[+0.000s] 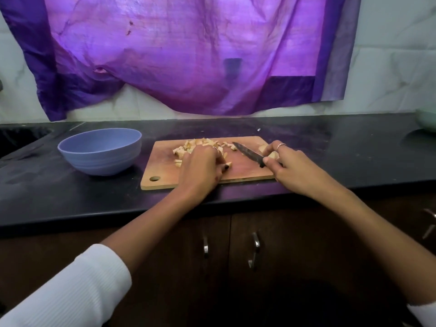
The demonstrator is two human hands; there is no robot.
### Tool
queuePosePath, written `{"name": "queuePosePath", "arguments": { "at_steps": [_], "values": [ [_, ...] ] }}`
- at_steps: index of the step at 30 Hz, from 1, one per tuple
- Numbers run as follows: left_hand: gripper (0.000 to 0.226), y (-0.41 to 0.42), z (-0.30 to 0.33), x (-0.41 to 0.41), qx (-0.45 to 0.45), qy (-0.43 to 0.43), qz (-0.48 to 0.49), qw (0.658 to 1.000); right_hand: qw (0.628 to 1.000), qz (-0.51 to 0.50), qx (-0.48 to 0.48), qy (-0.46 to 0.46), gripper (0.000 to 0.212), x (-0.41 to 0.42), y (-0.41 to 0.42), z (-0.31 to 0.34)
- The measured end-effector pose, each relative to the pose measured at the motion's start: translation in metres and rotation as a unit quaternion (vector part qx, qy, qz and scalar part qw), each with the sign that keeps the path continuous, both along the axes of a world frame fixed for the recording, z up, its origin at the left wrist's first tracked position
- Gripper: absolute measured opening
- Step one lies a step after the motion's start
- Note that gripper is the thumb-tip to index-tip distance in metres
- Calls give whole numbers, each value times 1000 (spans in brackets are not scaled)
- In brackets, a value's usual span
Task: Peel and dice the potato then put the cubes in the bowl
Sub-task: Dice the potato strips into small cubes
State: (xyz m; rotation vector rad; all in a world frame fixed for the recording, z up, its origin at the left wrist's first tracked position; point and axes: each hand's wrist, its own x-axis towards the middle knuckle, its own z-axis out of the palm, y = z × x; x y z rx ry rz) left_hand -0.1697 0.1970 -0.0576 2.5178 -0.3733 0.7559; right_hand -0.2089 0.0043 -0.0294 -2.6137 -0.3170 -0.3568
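Note:
A wooden cutting board (pixel 238 171) lies on the black counter with a heap of diced potato cubes (pixel 188 147) at its far left part. My left hand (pixel 200 166) rests curled over the near side of the heap, fingers down on the cubes. My right hand (pixel 290 166) grips the handle of a dark knife (pixel 247 152), whose blade points left and away over the board. A potato piece (pixel 273 155) sits under the right fingers, and another (pixel 263 147) lies just beyond. The empty blue bowl (pixel 101 151) stands left of the board.
The black counter (pixel 330 149) runs to a sink at the far left (pixel 21 138). A purple cloth (pixel 188 55) hangs on the tiled wall behind. A pale object (pixel 427 120) sits at the far right edge. Cabinet doors with metal handles (pixel 254 251) are below the counter.

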Motion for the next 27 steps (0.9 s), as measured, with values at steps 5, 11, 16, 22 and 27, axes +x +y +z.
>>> {"name": "queuePosePath", "arguments": {
  "at_steps": [5, 11, 16, 22, 27],
  "values": [
    [10, -2, -4, 10, -65, 45, -2, 997, 997, 1, -76, 12, 24, 14, 8, 3],
    [13, -20, -5, 15, -53, 40, -10, 998, 993, -24, -110, 40, 26, 23, 0, 2],
    [10, -19, -7, 17, -60, 40, -26, 997, 988, -25, -143, 49, 31, 23, -7, 0],
    [15, -7, -8, 7, -37, 37, 10, 999, 983, -26, -177, 44, 37, 28, -4, 3],
    [11, -9, -6, 8, -77, 60, -5, 995, 976, -17, -208, 66, 34, 27, 0, 8]
  ]
}}
